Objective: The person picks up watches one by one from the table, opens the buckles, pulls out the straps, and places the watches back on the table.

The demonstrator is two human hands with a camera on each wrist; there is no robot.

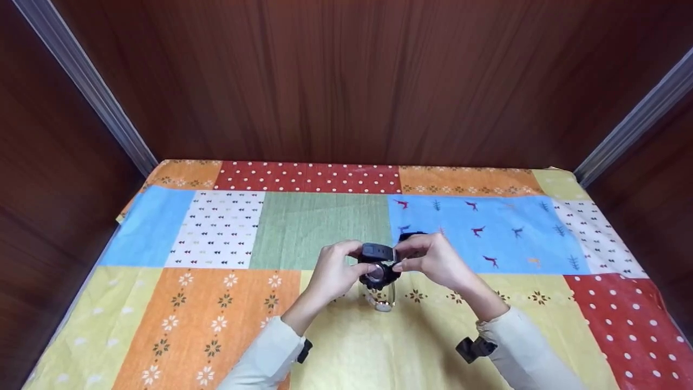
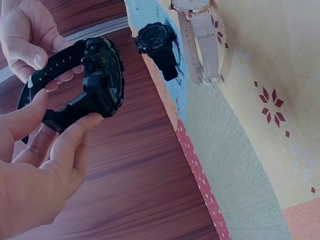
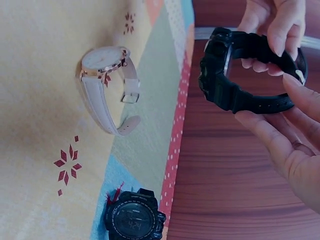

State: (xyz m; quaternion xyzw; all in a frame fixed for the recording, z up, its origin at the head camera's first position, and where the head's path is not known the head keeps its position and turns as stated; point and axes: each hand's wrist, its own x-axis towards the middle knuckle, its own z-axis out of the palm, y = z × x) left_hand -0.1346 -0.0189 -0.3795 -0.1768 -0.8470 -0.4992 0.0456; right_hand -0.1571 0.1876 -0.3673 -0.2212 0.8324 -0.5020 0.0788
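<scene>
A black wristwatch (image 1: 379, 252) with a chunky case hangs in the air between my two hands, its strap bent into a loop. My left hand (image 1: 337, 273) pinches the watch's strap from the left, with the thumb inside the loop side. From the right, my right hand (image 1: 437, 261) pinches the strap near its buckle end, as the right wrist view shows. Below lies a white-strapped watch (image 3: 102, 62) with a rose-gold case, its strap standing in a curve. A second black digital watch (image 3: 132, 220) rests on the cloth, partly behind my right hand in the head view.
A patchwork-patterned tablecloth (image 1: 325, 227) covers the table. Brown wood panels (image 1: 346, 81) rise behind it and at both sides, with metal strips (image 1: 92, 81) at the corners. Small black wrist devices (image 1: 475, 349) sit at my sleeves.
</scene>
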